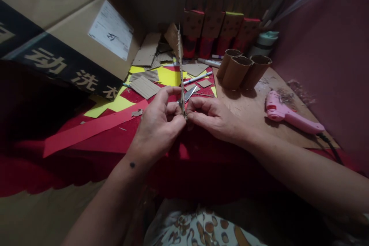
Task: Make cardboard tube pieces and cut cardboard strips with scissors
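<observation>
A piece of cardboard [180,61] stands edge-on in front of me, its torn, layered edge facing my way. My left hand [160,123] has its near lower end between thumb and fingers. From the other side, my right hand [215,117] pinches at the same end, with thumb and forefinger closed at the edge. The pointed blades of scissors [191,93] lie just behind my fingers; their handles are hidden. A red paper strip [98,128] with a small cardboard scrap [137,112] on it stretches out left of my left hand.
Cardboard scraps [144,86], yellow paper [170,76] and pens [198,78] cover the red cloth. To the right, cardboard tubes [238,73] and a pink glue gun [291,113] rest on a board [259,127]. Several cardboard figures [213,23] line the back. A large box [72,42] bounds the left.
</observation>
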`<control>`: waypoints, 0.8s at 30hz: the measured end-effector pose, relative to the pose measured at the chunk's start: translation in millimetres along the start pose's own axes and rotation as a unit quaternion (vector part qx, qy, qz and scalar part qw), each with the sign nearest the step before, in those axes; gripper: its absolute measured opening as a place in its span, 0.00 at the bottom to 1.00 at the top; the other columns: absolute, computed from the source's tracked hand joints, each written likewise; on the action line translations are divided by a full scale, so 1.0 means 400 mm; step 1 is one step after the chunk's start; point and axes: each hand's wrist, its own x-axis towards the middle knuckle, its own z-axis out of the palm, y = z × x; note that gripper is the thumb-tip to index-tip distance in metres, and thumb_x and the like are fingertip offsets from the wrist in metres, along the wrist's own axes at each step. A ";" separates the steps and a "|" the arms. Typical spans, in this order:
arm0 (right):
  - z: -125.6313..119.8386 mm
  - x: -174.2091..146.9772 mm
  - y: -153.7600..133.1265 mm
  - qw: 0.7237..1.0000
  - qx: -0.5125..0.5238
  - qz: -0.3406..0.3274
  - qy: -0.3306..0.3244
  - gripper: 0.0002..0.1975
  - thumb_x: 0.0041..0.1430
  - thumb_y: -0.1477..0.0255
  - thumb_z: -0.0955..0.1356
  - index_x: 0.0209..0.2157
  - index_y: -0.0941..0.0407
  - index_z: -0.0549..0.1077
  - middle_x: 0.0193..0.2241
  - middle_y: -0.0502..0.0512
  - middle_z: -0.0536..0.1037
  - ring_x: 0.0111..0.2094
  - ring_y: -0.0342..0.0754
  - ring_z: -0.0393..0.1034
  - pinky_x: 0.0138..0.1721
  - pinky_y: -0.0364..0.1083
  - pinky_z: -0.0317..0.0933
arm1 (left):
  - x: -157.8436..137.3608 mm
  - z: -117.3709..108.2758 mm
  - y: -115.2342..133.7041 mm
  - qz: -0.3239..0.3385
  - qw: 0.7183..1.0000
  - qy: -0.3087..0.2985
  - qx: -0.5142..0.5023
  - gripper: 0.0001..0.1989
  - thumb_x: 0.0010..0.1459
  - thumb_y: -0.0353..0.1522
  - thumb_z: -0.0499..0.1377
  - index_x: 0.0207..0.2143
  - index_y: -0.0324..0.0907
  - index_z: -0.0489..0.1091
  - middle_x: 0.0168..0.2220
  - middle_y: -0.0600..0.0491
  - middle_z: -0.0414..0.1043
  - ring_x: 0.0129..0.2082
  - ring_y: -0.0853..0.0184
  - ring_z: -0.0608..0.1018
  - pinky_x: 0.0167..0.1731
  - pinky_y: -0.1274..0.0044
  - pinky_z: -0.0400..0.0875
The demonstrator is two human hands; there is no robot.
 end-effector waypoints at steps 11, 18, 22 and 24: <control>-0.011 0.002 -0.029 0.996 0.021 0.088 -0.011 0.06 0.48 0.81 0.61 0.22 0.58 0.63 0.20 0.46 0.65 0.24 0.39 0.59 0.26 0.40 0.54 | -0.005 0.006 0.006 -0.027 0.999 -0.010 -0.046 0.23 0.47 0.23 0.59 0.47 0.41 0.62 0.17 0.63 0.62 0.12 0.78 0.61 0.10 0.86 0.55; -0.012 0.001 -0.033 0.995 0.023 0.097 -0.007 0.06 0.48 0.81 0.61 0.21 0.58 0.62 0.20 0.45 0.63 0.24 0.39 0.57 0.26 0.40 0.52 | -0.005 -0.002 0.004 -0.028 0.998 -0.039 -0.027 0.24 0.49 0.24 0.59 0.50 0.41 0.60 0.19 0.63 0.60 0.14 0.78 0.64 0.13 0.86 0.58; -0.013 0.001 -0.033 0.995 0.022 0.093 -0.014 0.06 0.49 0.81 0.61 0.22 0.58 0.63 0.21 0.46 0.64 0.25 0.39 0.57 0.27 0.40 0.52 | -0.004 -0.002 0.004 -0.031 0.998 -0.048 -0.031 0.25 0.49 0.23 0.58 0.50 0.41 0.60 0.19 0.64 0.60 0.14 0.78 0.64 0.12 0.86 0.58; -0.012 0.000 -0.030 0.996 0.010 0.089 -0.017 0.06 0.49 0.81 0.61 0.22 0.58 0.63 0.21 0.46 0.63 0.25 0.39 0.57 0.27 0.41 0.52 | -0.005 0.000 0.004 -0.029 0.998 -0.049 -0.026 0.24 0.49 0.23 0.57 0.50 0.41 0.60 0.19 0.63 0.60 0.14 0.78 0.63 0.12 0.86 0.58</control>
